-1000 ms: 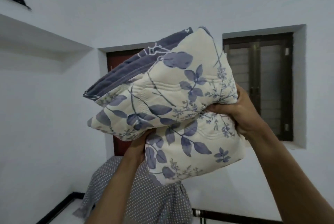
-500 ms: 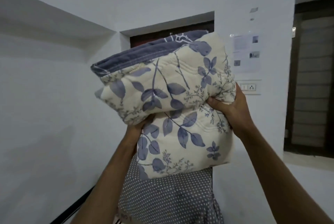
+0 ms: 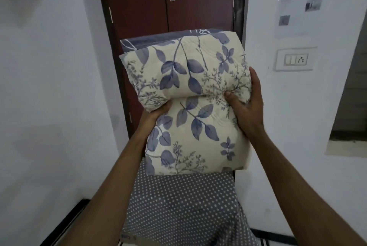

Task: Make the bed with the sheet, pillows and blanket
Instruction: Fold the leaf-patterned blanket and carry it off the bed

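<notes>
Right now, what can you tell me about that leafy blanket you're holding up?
The blanket is cream, quilted, soft-looking cloth printed with blue-purple leaves and sprigs; a dark blue layer shows along its top edge. It is folded into a thick bundle, upper fold bulging over the lower. It is held up in front of a dark red door, above grey dotted cloth. The left hand holds it from underneath on one side; the right hand has its grip on the other.

The blanket is cream, printed with blue-violet leaves and fine grey sprigs; its top edge at 12 o'clock shows a slate-blue side with white line drawing. The cloth at 6 o'clock is grey with small white dots. The door is dark red-brown; the walls are white.
</notes>
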`<state>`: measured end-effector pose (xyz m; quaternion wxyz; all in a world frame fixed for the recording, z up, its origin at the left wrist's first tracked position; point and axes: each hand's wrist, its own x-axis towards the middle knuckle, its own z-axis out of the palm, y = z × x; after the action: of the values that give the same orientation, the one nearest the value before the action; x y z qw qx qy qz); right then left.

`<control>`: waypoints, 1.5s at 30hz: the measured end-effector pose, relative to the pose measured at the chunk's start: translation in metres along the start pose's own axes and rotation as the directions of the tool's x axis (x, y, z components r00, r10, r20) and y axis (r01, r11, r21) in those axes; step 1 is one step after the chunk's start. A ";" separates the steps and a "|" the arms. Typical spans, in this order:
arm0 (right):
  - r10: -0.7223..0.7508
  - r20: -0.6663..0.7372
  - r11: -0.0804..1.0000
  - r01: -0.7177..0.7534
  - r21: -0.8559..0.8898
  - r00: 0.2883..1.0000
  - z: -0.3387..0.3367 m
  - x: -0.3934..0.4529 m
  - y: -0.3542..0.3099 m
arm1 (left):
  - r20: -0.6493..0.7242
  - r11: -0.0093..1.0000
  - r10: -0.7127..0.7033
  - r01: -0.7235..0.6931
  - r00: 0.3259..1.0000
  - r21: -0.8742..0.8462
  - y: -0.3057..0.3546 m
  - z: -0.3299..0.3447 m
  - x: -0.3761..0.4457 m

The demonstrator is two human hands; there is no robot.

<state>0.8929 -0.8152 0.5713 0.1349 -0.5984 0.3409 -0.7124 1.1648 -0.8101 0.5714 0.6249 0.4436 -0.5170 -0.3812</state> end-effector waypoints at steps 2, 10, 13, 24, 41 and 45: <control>0.003 0.016 1.000 -0.003 -0.007 1.000 0.018 0.006 0.033 | 0.009 0.999 -0.037 0.037 0.999 -0.018 -0.032 -0.001 0.034; 0.301 0.026 0.953 -0.300 -0.029 0.953 0.071 0.012 0.239 | 0.008 0.929 -0.343 0.338 0.939 0.152 -0.191 0.023 0.177; 0.431 0.019 0.901 -0.430 -0.062 0.902 0.088 0.010 0.323 | -0.040 0.875 -0.447 0.446 0.894 0.188 -0.257 0.031 0.209; 0.783 -0.044 0.597 -0.770 -0.225 0.620 0.094 -0.076 0.532 | -0.027 0.542 -0.818 0.787 0.574 0.295 -0.490 0.046 0.269; 0.907 -0.124 0.379 -0.909 -0.173 0.402 0.128 -0.060 0.643 | 0.087 0.346 -0.938 0.894 0.335 0.284 -0.595 0.059 0.350; 0.905 -0.048 0.417 -0.902 -0.109 0.423 0.185 -0.048 0.642 | 0.038 0.393 -0.916 0.870 0.400 0.298 -0.577 0.015 0.375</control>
<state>0.9409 -1.3154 0.1287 0.4637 -0.3350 0.6490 -0.5016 1.2050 -1.3452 0.1407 0.2103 0.6810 -0.2950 -0.6364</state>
